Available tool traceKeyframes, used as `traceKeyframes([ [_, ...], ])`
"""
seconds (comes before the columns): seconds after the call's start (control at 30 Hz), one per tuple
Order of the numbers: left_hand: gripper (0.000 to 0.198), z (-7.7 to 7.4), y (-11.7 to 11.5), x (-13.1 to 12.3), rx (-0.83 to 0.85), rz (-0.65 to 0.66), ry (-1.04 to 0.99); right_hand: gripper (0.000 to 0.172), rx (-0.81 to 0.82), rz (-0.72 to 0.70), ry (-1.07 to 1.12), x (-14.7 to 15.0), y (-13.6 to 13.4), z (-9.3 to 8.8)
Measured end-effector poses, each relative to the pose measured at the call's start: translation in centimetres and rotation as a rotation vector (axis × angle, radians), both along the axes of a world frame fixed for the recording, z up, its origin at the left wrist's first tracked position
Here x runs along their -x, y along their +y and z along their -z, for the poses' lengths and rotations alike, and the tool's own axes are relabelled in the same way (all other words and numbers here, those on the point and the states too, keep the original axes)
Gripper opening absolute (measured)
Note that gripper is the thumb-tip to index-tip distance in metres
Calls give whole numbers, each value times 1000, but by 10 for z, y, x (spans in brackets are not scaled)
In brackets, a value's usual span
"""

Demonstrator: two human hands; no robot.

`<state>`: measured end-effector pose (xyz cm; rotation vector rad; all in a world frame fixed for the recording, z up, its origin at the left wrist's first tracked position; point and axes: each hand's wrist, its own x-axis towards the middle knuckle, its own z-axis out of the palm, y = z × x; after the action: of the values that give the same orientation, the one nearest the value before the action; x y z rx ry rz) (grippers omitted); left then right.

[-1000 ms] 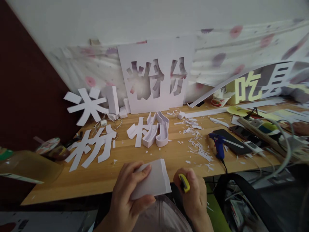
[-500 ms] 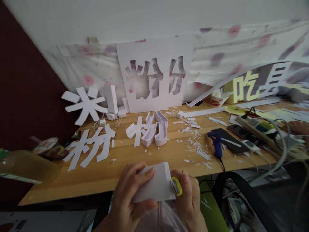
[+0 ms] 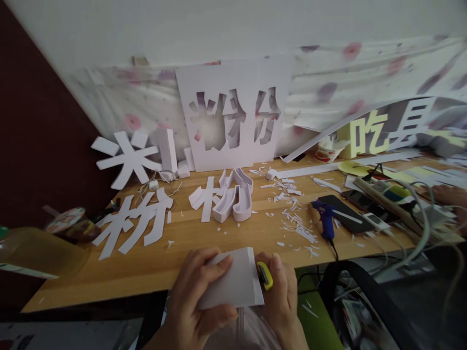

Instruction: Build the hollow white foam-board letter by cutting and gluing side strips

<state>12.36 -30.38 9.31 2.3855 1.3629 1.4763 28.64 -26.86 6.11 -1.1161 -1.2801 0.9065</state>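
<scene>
My left hand (image 3: 199, 287) grips a white foam board piece (image 3: 233, 279) in front of the table edge, thumb on its face and fingers around its left side. My right hand (image 3: 279, 291) is closed around a yellow cutter (image 3: 265, 275) at the board's right edge; the blade is hard to make out. Beyond them on the wooden table (image 3: 197, 243) lie a flat white cut-out character (image 3: 155, 223) at the left and a partly walled white character (image 3: 233, 199) in the centre.
A blue glue gun (image 3: 326, 221), phone (image 3: 346, 214) and power strip (image 3: 386, 199) lie right, near another person's hand (image 3: 447, 194). White scraps (image 3: 299, 226) are scattered mid-right. A bottle (image 3: 44, 250) lies left; a cut-out board (image 3: 244, 158) leans at the back.
The cutter and my right hand have shifted slightly left and up along the board's right edge. The whole view has moved slightly.
</scene>
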Motion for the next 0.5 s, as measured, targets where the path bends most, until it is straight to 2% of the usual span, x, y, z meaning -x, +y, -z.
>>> traceKeyframes([
  [0.17, 57, -6, 2, 4, -82, 72, 9, 64, 163, 54, 54, -8, 15, 3],
  [0.33, 51, -19, 18, 29, -7, -74, 89, 64, 213, 39, 122, -27, 24, 9],
  [0.4, 44, -19, 33, 50, 187, -113, 134, 65, 237, 23, 131, -35, 27, 12],
  [0.5, 39, -13, 57, 89, 782, -298, 146, 70, 334, -23, 111, -47, 32, 20],
])
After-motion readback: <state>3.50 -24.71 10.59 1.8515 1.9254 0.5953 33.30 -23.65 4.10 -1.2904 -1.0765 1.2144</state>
